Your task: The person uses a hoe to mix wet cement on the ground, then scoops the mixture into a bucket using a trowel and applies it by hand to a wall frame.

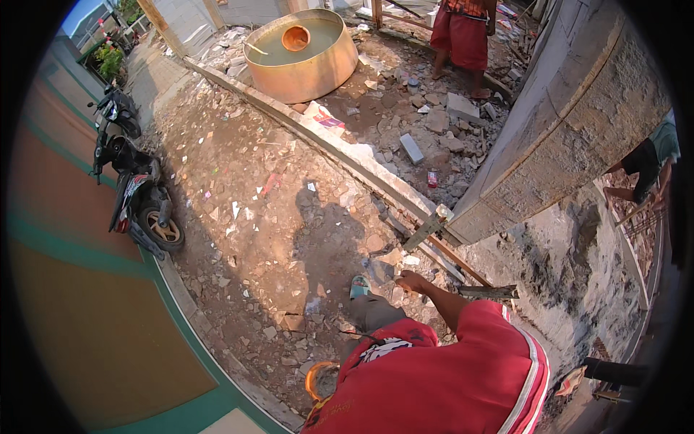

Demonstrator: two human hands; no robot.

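My right hand [410, 282] is out past my red sleeve over the rubble-strewn ground, its fingers curled round something small and greyish that I cannot make out. My left hand is not in view. An orange bucket [312, 377] shows partly behind my body at the lower middle. My foot in a light-blue sandal [359, 286] is on the dirt. Just beyond my right hand are a concrete ledge [376, 177] and a metal bracket [426, 231] at the foot of a rough column [549, 159].
Two scooters [144, 210] line the green wall [87, 289] at left. Past the ledge stand a large round tub [300, 79] of murky water, broken blocks [463, 108] and a person in red shorts [466, 43]. Another person [647, 166] is at far right, beside rough concrete.
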